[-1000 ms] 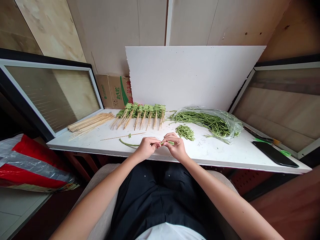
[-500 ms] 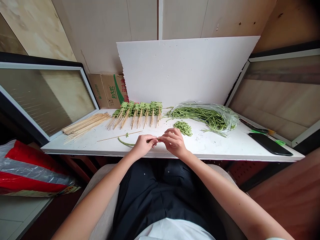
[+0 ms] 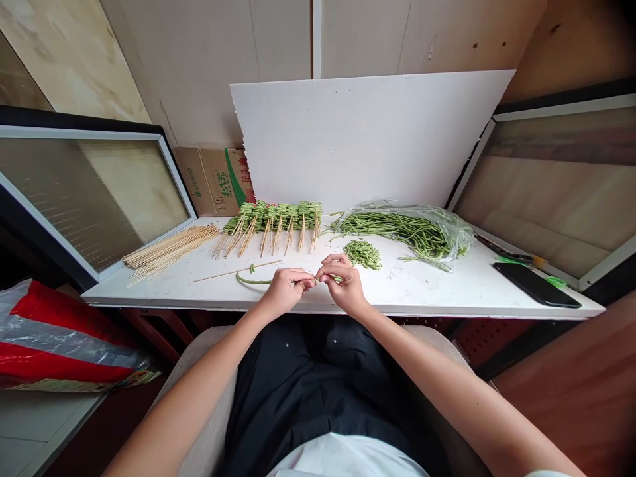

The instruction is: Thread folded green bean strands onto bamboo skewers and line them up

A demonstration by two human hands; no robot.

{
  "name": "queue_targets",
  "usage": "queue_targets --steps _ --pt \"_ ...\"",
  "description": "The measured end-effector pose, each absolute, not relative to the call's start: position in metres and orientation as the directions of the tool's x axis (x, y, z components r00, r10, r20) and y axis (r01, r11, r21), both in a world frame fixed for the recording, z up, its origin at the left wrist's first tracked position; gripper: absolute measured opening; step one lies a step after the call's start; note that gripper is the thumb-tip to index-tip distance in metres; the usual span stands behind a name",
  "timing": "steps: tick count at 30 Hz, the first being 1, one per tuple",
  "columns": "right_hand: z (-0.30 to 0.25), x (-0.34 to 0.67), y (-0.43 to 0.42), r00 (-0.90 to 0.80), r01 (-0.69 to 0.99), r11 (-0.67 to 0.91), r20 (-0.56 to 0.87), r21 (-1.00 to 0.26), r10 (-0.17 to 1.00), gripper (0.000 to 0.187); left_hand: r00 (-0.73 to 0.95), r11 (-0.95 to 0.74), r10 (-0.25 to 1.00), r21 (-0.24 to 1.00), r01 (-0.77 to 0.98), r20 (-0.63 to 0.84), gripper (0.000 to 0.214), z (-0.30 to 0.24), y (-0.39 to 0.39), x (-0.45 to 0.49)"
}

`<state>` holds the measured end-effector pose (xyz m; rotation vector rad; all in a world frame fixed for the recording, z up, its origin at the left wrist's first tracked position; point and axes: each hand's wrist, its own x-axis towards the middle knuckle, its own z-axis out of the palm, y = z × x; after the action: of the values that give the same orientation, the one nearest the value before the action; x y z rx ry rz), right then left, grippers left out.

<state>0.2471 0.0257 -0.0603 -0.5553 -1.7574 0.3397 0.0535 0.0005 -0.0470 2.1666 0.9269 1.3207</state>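
Near the front edge of the white table (image 3: 407,291), my left hand (image 3: 287,289) is closed on a long green bean (image 3: 251,280), whose tail curves out to the left. My right hand (image 3: 342,281) meets it with fingertips pinched at the bean's other end; what lies between those fingers is too small to make out. Just behind my left hand lies a bamboo skewer (image 3: 218,273) with small bean pieces (image 3: 252,268) at it. A pile of cut bean pieces (image 3: 362,254) sits right behind my right hand.
Loose skewers (image 3: 169,248) lie at the left. Several skewers loaded with bean pieces (image 3: 278,215) are stacked at the back. Whole long beans (image 3: 402,228) spill from a clear plastic bag (image 3: 460,235). A black phone (image 3: 536,285) rests at the right, a cardboard box (image 3: 211,179) behind.
My right fingers have shifted slightly and spread a little around the bean's end. The left hand has barely moved, and the bean's tail has shifted slightly.
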Motion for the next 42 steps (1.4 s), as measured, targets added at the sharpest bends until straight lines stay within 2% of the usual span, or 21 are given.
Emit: queue_targets --steps 3,6,11,15,23,27,32,36,38,42 --pt "-0.064 0.252 0.035 -0.146 0.148 0.79 0.776 -0.596 0.613 0.014 0.332 -0.629 0.771 0.732 0.263 0.543 0.026 -0.051 0.005 0.05" --pt "-0.067 0.27 0.055 -0.109 0.242 0.748 0.749 -0.618 0.654 0.012 0.328 -0.597 0.796 0.748 0.29 0.508 0.025 -0.053 0.009 0.047" --pt "-0.079 0.302 0.089 -0.105 0.534 0.626 0.69 -0.568 0.716 0.028 0.282 -0.591 0.807 0.709 0.386 0.519 0.025 -0.055 0.013 0.045" --pt "-0.096 0.308 0.104 -0.172 0.613 0.605 0.662 -0.508 0.73 0.025 0.301 -0.596 0.803 0.671 0.441 0.515 0.026 -0.056 0.012 0.046" --pt "-0.099 0.306 0.106 -0.218 0.591 0.61 0.623 -0.528 0.751 0.014 0.301 -0.566 0.824 0.67 0.48 0.48 0.027 -0.062 0.014 0.045" --pt "-0.079 0.301 0.091 -0.26 0.549 0.621 0.591 -0.56 0.763 0.023 0.255 -0.559 0.829 0.708 0.431 0.498 0.027 -0.068 0.02 0.043" --pt "-0.054 0.278 0.058 -0.478 0.35 0.747 0.578 -0.565 0.661 0.032 0.226 -0.516 0.857 0.757 0.401 0.464 0.041 -0.072 0.023 0.043" --pt "-0.052 0.263 0.044 -0.542 0.3 0.847 0.652 -0.439 0.531 0.027 0.215 -0.51 0.86 0.768 0.388 0.462 0.052 -0.072 0.023 0.043" --pt "-0.054 0.263 0.046 -0.502 0.327 0.852 0.689 -0.409 0.523 0.025 0.203 -0.507 0.861 0.755 0.415 0.467 0.047 -0.071 0.024 0.041" --pt "-0.055 0.27 0.052 -0.451 0.379 0.85 0.729 -0.367 0.515 0.021 0.172 -0.491 0.863 0.706 0.511 0.475 0.017 -0.067 0.025 0.037"
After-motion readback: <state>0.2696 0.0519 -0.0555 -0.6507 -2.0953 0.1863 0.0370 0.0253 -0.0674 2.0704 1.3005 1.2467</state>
